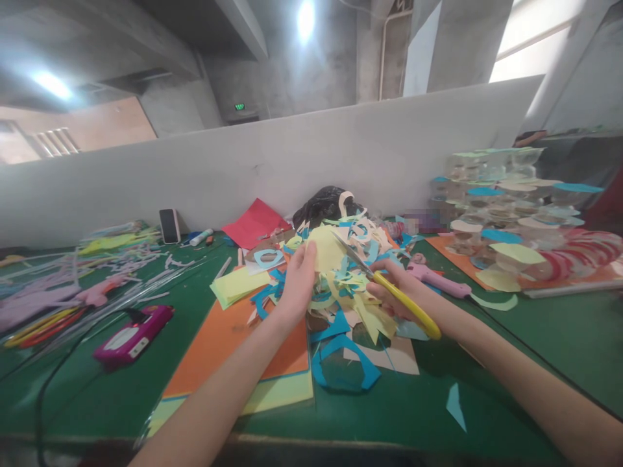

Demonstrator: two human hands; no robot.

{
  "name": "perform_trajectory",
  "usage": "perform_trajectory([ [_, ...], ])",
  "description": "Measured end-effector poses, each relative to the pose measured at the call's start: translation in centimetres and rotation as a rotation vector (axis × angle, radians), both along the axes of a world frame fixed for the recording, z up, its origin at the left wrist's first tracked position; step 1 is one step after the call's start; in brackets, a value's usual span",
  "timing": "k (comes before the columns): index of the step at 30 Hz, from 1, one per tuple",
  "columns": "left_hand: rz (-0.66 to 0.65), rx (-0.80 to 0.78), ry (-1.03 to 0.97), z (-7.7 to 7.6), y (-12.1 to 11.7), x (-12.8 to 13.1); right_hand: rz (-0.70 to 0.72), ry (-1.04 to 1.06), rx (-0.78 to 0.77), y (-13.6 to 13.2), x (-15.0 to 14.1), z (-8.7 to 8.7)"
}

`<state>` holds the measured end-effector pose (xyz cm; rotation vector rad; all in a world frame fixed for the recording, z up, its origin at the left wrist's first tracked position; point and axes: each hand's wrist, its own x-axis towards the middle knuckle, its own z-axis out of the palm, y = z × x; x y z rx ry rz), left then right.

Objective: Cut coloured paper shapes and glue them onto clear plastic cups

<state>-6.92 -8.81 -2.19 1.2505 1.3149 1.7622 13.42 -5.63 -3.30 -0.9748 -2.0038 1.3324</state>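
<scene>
My left hand (pixel 300 275) pinches a piece of pale yellow paper (pixel 327 248), held up over a heap of cut paper scraps. In my right hand (pixel 395 288) is a pair of scissors (pixel 406 301) with yellow handles, its blades pointing up and left at the right edge of the yellow paper. Whether the blades touch the paper I cannot tell for sure. Below both hands lie scraps in yellow, blue and cream, among them a blue ring-shaped offcut (pixel 318 370).
A pink glue gun (pixel 440 280) with a cord lies right of my right hand. Orange sheets (pixel 214 353) and yellow sheets (pixel 241 285) lie to the left. A magenta power strip (pixel 134 337), a phone (pixel 169 227) and stacked cups with paper discs (pixel 501 194) stand farther out.
</scene>
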Motion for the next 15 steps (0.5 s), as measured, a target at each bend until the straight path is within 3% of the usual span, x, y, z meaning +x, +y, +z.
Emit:
perform_trajectory([
  [9, -0.104, -0.037, -0.134, -0.1, 0.2, 0.0, -0.010, 0.025, 0.001, -0.8, 0.0, 1.1],
  [15, -0.081, -0.066, -0.136, -0.3, 0.4, -0.3, -0.040, 0.012, -0.018, -0.9, 0.1, 1.5],
])
